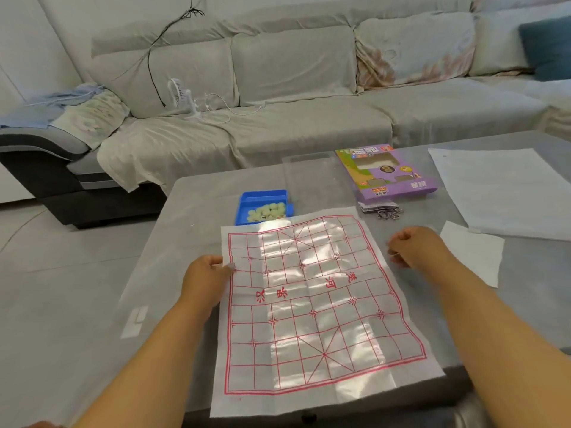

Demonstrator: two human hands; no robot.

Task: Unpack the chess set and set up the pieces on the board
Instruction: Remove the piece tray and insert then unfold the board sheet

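A thin white sheet printed with a red Chinese chess grid, the board [312,307], lies spread on the grey table. My left hand [205,278] pinches its left edge, thumb on top. My right hand [412,247] hovers just off the board's right edge with fingers curled and nothing in them. Beyond the board's far left corner stands a blue tray [262,205] holding several pale green round pieces [267,211]. The purple chess set box [387,173] lies at the back right.
A clear plastic lid [309,174] lies behind the tray. A small booklet with metal rings [383,210] sits in front of the box. White paper sheets [500,189] cover the table's right side. A grey sofa [278,88] with a small fan stands behind.
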